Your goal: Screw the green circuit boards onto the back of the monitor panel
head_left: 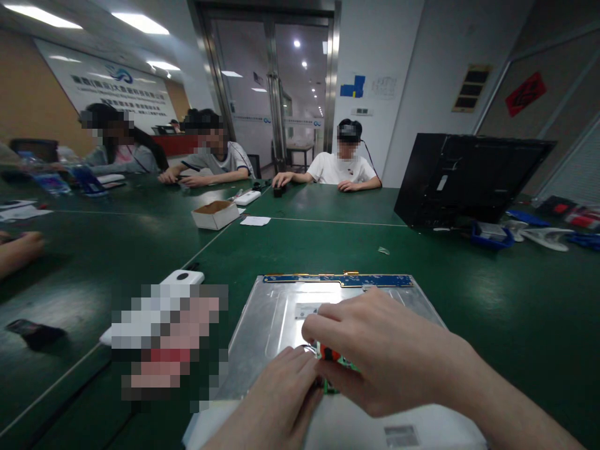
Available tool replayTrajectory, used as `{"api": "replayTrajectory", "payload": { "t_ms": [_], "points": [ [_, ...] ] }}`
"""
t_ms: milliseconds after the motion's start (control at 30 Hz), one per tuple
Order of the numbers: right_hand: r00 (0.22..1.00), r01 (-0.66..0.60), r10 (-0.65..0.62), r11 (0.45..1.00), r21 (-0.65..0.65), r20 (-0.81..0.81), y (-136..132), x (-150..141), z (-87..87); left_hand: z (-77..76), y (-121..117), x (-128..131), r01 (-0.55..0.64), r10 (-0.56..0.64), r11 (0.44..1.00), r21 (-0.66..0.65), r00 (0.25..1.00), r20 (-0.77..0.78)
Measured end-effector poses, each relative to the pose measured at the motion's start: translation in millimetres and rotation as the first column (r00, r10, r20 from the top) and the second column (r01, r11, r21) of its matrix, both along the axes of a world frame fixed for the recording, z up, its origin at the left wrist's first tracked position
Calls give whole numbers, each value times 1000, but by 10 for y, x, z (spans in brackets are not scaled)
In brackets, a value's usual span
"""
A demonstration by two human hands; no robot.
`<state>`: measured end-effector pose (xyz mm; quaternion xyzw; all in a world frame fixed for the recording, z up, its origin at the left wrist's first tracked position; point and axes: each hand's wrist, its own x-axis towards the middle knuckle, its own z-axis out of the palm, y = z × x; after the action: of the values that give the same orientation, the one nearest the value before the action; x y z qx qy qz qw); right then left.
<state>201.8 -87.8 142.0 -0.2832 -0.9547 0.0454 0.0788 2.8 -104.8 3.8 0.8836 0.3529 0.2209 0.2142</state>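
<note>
In front of me lies a flat silver metal panel (272,319), with a long blue circuit board strip (337,280) along its far edge. A small green circuit board (332,384) shows on the panel between my hands, mostly covered by them. My right hand (375,350) is closed, thumb and fingers around an orange-and-black screwdriver (329,352) over the green board; its tip is hidden. Close beside it, my left hand (281,394) has its fingers pressed together at the green board's left edge. What those fingertips pinch, if anything, is hidden.
Left of the panel are a white power bank (182,277) and a blurred-out item. An open white box (215,215) and paper stand farther off. A black monitor (469,178) and blue tray (492,234) are at right. Several people sit around the green table (323,247).
</note>
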Motion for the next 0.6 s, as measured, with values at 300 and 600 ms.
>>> {"api": "replayTrajectory", "payload": {
  "t_ms": [300, 600],
  "points": [
    [1000, 29, -29, 999, -30, 6, 6, -18, 2, 11, 0, -1, 11, -11, 1000, -8, 1000, -20],
    [1000, 4, -4, 999, -33, 8, -9, -15, 18, 30, 8, 2, 18, -18, 1000, -11, 1000, -23]
  ]
}}
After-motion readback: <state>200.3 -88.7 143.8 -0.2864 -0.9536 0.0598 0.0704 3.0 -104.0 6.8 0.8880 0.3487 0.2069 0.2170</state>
